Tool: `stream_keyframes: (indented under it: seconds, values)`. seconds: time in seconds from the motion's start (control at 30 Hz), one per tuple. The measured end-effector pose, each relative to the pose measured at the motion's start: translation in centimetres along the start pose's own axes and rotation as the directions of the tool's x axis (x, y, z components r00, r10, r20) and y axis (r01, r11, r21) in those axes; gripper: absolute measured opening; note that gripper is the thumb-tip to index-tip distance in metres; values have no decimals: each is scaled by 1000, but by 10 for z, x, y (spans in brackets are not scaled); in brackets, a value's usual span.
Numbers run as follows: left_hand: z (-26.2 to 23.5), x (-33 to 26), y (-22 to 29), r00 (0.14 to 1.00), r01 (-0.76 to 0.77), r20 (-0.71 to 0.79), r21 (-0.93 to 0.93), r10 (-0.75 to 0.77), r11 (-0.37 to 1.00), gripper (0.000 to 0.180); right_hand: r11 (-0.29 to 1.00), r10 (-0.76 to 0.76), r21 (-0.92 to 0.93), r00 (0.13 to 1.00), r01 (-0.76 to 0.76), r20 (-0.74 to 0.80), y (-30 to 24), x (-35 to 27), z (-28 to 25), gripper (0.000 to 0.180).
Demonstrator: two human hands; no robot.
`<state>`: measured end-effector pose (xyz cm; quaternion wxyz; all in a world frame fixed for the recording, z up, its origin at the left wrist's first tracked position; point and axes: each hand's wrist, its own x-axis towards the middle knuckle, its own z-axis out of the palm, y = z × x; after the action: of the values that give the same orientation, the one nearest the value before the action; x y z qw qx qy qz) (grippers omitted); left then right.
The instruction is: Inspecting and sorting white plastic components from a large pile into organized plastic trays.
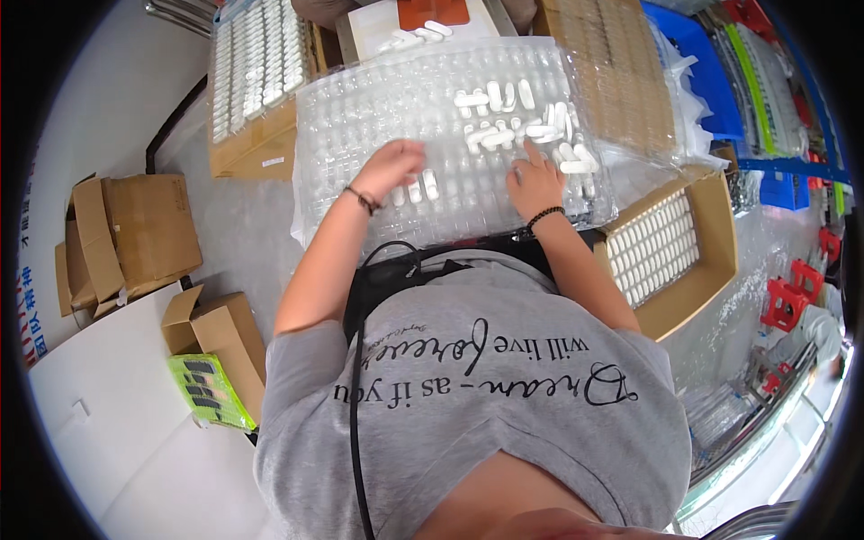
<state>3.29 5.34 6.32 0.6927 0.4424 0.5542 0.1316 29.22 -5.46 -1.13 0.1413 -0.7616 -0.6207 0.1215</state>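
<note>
A clear plastic blister tray (351, 117) with rows of pockets lies in front of me. Loose white oblong pieces (496, 137) are heaped on its right half, some in pockets and some lying across each other. My right hand (538, 187) is over the tray's right side, index finger stretched toward the heap and thumb apart, with nothing visibly gripped. On the left, my left hand (393, 169) hovers above the pockets, its fingertips blurred and partly turned from view. Just beside it, a few white pieces (430, 185) sit upright in a near row.
An open carton (711, 283) at right holds a tray filled with white pieces. Another filled tray (261, 67) rests on a box at far left. More white pieces (416, 36) lie beyond my tray. Brown cartons (153, 229) stand at left; a black cable (358, 360) hangs before me.
</note>
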Motion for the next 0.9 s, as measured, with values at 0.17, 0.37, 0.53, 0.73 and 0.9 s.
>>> stream_keyframes:
  seconds: [0.17, 0.37, 0.53, 0.73, 0.9]
  values:
    - [-17, -14, -92, 965, -233, -108, 51, 237, 971, 28, 999, 16, -46, 996, -12, 85, -4, -3, -6, 16]
    - [-19, -26, -92, 993, -91, -73, 3, 91, 996, 29, 991, 3, -128, 970, 29, 245, -18, -11, -24, 33]
    - [-23, -23, -95, 999, 49, 6, 72, -50, 996, 31, 980, 71, -198, 935, -1, 348, -31, -8, -36, 39]
    - [-27, -29, -93, 997, 9, 76, -296, 14, 955, 23, 959, 1, -284, 1000, 1, 7, -37, -2, -10, 27]
    - [-32, -22, -100, 994, -19, 98, -341, 55, 940, 22, 981, -142, -110, 976, 162, 166, -51, 22, 2, 22]
